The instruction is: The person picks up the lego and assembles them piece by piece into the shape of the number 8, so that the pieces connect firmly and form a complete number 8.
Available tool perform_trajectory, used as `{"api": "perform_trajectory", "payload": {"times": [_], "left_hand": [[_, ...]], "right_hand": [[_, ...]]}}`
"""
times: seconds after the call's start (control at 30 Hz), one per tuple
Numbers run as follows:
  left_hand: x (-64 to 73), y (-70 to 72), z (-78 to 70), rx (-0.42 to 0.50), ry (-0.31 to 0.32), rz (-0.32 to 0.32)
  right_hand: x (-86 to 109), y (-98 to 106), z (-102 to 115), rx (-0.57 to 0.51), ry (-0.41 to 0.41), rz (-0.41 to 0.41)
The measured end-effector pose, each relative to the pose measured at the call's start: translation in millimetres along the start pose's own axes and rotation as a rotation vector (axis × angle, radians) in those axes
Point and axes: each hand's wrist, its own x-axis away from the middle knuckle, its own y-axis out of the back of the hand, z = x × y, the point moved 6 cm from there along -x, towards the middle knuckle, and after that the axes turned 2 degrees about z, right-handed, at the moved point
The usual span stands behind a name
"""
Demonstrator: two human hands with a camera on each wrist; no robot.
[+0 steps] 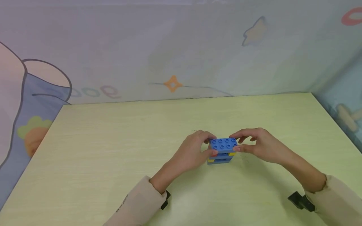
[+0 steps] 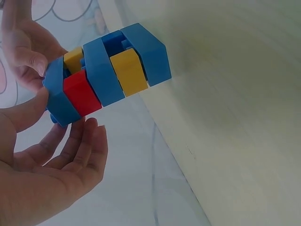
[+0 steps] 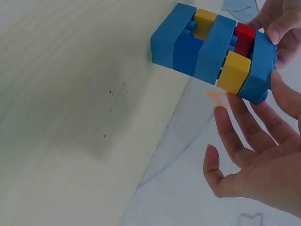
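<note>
A stack of toy building bricks stands on the table, topped by a long blue brick [image 1: 223, 149] with studs upward. My left hand [image 1: 188, 153] pinches that brick's left end, thumb in front and fingers behind. At the other end, my right hand [image 1: 263, 146] holds it between thumb and index finger. Under the top brick sit a red brick [image 2: 83, 94] on the left and a yellow brick [image 3: 233, 73] on the right. Below the middle long blue brick [image 2: 104, 73] are another yellow brick [image 2: 128, 73] and a small blue brick [image 3: 187, 52]. A long blue brick [image 3: 168, 40] forms the base.
The pale wooden table [image 1: 118, 141] spreads around the stack, with small dark specks [image 3: 112, 92] to its right. Behind it hangs a light printed cloth [image 1: 127, 47]. Each sleeve has a black strap piece [image 1: 301, 201] near the wrist.
</note>
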Motion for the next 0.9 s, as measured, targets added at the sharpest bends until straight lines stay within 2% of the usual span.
{"api": "perform_trajectory", "payload": {"times": [0.4, 0.63, 0.77, 0.9], "left_hand": [[1.9, 2.4, 0.1, 0.038, -0.002, -0.018], [2.3, 1.6, 1.2, 0.063, -0.013, -0.036], [3.1, 1.1, 1.4, 0.075, -0.019, -0.043], [3.6, 0.5, 2.1, 0.075, -0.031, -0.048]], "right_hand": [[-4.0, 0.3, -1.4, 0.000, 0.007, 0.049], [-0.4, -0.1, 1.6, 0.009, -0.005, 0.004], [2.2, -1.8, 3.3, 0.016, 0.018, -0.018], [2.2, -2.5, 2.1, 0.017, 0.024, -0.015]]}}
